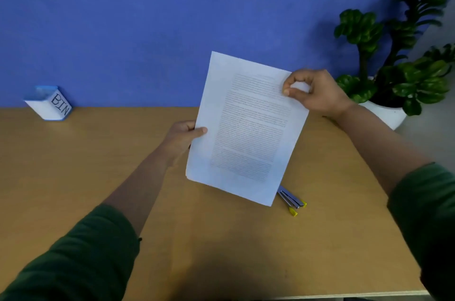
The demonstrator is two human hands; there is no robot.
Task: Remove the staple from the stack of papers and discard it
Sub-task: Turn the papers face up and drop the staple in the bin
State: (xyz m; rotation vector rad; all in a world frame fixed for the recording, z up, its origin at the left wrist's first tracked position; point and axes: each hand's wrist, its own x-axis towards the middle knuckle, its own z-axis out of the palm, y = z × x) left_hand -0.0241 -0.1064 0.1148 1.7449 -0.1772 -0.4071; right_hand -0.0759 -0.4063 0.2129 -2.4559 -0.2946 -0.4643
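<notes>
The big wooden table (73, 177) fills the bottom of the view, with a blue wall (123, 17) behind it. At 2 o'clock a green plant (394, 54) sits in a white pot (386, 113). In the middle, the stack of papers (246, 128) is held up off the table, tilted. The left hand (183, 137) grips its left edge, thumb on top. The right hand (315, 90) pinches its top right corner. At 9 o'clock stands a small box marked BIN (49, 103). At 5 o'clock, just under the papers, a grey tool with yellow tips (291, 201) lies on the table.
</notes>
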